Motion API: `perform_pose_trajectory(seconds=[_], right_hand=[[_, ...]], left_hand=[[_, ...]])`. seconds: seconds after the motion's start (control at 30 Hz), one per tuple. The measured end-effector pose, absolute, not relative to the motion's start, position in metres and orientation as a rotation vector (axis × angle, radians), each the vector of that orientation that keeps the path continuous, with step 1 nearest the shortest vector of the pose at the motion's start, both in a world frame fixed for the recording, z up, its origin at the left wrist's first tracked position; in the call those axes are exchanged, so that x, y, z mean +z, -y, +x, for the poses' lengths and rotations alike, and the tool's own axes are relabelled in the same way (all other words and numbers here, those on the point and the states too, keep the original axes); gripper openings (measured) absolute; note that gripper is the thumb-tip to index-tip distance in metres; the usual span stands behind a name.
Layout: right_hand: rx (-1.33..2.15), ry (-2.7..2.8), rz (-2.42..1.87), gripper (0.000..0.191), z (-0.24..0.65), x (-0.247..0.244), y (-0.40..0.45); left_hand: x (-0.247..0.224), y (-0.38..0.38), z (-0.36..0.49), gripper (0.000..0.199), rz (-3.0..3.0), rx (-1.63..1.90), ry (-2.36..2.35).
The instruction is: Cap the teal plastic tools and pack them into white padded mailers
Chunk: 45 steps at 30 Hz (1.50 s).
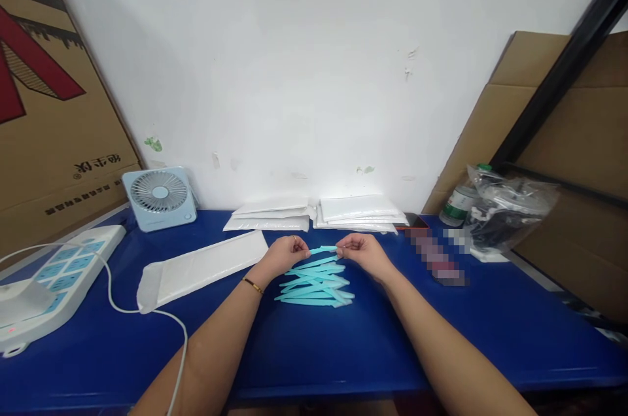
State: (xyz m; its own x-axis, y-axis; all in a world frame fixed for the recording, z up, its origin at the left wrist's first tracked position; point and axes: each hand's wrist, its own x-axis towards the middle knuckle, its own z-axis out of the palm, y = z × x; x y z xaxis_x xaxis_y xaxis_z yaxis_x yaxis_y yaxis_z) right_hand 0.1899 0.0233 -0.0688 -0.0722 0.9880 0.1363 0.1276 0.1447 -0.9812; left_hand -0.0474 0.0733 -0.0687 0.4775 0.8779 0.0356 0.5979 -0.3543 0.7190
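Observation:
Between both hands, one slim teal eyebrow razor [322, 250] is stretched sideways over the table. My left hand [284, 258] pinches its left end between thumb and fingers. At the other end, the fingertips of my right hand [362, 255] close on it. Just below the hands, several more teal razors [311, 293] lie in a loose, criss-crossed stack with pale ends mostly to the right. A long white padded envelope [210, 269] rests left of my left hand.
Two piles of white envelopes [267, 213] stand along the wall. On the left are a light blue fan [159, 199] and a power strip [63, 285], its white cable crossing my left forearm. A bottle [458, 205] and a plastic-bagged object [510, 210] stand at the right, near cardboard [485, 121].

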Motion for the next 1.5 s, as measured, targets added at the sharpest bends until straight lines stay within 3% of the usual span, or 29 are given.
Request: perform_pose_trajectory(seconds=[0.6,0.67,0.77,0.83,0.9,1.03,1.33,1.5], right_hand=[[1.011,1.586,-1.249,0.032,0.190,-0.071,-0.022],[0.845,1.780,-1.337,0.043,0.195,-0.067,-0.019],[0.714,2.109,-1.427,0.083,0.197,-0.058,-0.007],[0.688,2.293,-1.483,0.095,0.190,-0.051,0.004],[0.621,2.427,-1.505,0.084,0.178,-0.047,0.016],[0.384,2.529,-1.535,0.039,0.154,-0.048,0.034],[0.089,2.601,-1.704,0.034,0.144,-0.054,0.045],[0.022,2.730,-1.838,0.040,0.144,-0.021,0.043]], left_hand=[[-0.061,-0.062,-0.041,0.030,2.198,0.510,-1.239],[-0.057,-0.056,-0.041,0.036,2.304,0.517,-1.260],[-0.052,-0.043,-0.041,0.077,2.473,0.392,-1.164],[-0.050,-0.032,-0.040,0.092,2.556,0.238,-1.086],[-0.050,-0.022,-0.036,0.079,2.616,0.151,-1.074],[-0.052,-0.008,-0.025,0.037,2.731,0.091,-1.092],[-0.056,0.010,-0.008,0.031,2.800,0.044,-1.096],[-0.063,0.011,-0.004,0.032,2.726,0.260,-1.115]])
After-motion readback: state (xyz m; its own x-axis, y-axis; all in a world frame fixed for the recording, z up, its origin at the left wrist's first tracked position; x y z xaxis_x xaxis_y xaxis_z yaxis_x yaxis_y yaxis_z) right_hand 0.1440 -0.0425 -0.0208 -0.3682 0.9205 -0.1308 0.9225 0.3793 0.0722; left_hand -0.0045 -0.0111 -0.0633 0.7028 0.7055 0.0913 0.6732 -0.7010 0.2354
